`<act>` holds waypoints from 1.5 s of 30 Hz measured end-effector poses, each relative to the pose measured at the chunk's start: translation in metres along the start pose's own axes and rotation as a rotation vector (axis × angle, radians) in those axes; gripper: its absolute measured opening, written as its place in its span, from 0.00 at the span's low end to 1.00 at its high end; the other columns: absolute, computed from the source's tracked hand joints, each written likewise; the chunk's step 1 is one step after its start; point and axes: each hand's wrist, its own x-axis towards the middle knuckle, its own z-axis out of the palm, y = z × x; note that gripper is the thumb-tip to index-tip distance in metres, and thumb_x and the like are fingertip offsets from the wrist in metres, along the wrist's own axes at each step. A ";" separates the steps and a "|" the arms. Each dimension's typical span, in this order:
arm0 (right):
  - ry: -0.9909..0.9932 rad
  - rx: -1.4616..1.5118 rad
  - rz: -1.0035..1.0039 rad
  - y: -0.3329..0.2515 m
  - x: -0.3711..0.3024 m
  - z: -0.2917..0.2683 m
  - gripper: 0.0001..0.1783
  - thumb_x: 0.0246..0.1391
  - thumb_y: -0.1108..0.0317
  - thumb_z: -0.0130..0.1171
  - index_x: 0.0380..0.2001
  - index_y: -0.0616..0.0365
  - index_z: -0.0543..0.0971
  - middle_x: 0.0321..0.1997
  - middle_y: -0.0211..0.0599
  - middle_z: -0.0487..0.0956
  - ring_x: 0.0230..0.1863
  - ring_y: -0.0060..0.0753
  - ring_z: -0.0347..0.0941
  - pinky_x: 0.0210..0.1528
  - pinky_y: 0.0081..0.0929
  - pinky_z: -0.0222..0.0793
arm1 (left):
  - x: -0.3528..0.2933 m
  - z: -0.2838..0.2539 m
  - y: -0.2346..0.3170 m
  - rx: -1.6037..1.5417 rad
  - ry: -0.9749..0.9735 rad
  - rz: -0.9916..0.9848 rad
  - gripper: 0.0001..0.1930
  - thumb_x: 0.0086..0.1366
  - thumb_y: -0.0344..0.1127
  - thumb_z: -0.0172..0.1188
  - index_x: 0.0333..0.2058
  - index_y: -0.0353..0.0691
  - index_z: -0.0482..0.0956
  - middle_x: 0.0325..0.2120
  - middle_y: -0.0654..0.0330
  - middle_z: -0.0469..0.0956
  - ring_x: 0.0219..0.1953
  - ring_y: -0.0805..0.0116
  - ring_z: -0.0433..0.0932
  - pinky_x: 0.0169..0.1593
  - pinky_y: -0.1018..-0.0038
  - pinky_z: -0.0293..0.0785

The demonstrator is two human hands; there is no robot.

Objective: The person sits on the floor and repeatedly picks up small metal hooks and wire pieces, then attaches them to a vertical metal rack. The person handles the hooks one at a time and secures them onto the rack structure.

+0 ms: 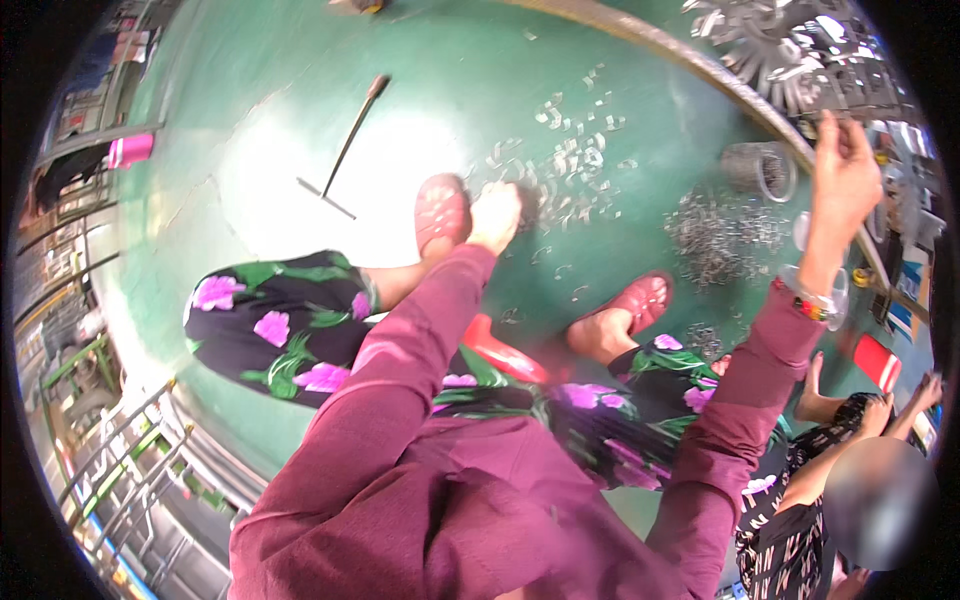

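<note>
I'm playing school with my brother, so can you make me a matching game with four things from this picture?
Things:
1. The person's left hand
2. The person's right hand
3. Small silvery pieces
4. Trousers

Clues:
A. Scattered on the green floor
B. Black with purple flowers
C. Beside a red slipper, in the middle of the picture
D. Up at the right side of the picture

Right pairs: 1-C, 2-D, 3-A, 4-B

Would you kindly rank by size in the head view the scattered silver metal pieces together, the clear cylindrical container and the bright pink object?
1. Scattered silver pieces, together
2. Clear container
3. Pink object
</note>
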 end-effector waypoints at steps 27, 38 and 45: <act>-0.144 0.618 0.300 -0.007 -0.022 -0.024 0.07 0.48 0.72 0.63 0.29 0.66 0.81 0.23 0.29 0.80 0.22 0.13 0.66 0.24 0.14 0.61 | 0.119 -0.176 0.286 -1.677 -0.277 0.233 0.10 0.62 0.30 0.57 0.39 0.30 0.77 0.28 0.63 0.77 0.27 0.79 0.73 0.31 0.81 0.76; -0.386 0.594 0.136 -0.001 -0.007 -0.042 0.07 0.47 0.71 0.63 0.29 0.64 0.82 0.20 0.26 0.77 0.20 0.14 0.66 0.23 0.15 0.60 | 0.121 -0.162 0.268 -1.642 -0.507 0.300 0.10 0.63 0.32 0.57 0.40 0.31 0.77 0.28 0.65 0.76 0.26 0.79 0.73 0.33 0.81 0.75; -0.618 0.464 0.214 -0.026 0.006 -0.054 0.07 0.49 0.72 0.62 0.28 0.67 0.80 0.23 0.35 0.80 0.20 0.18 0.73 0.21 0.17 0.67 | 0.127 -0.164 0.262 -1.666 -0.611 0.275 0.09 0.63 0.33 0.57 0.37 0.33 0.78 0.26 0.65 0.74 0.27 0.77 0.74 0.33 0.79 0.76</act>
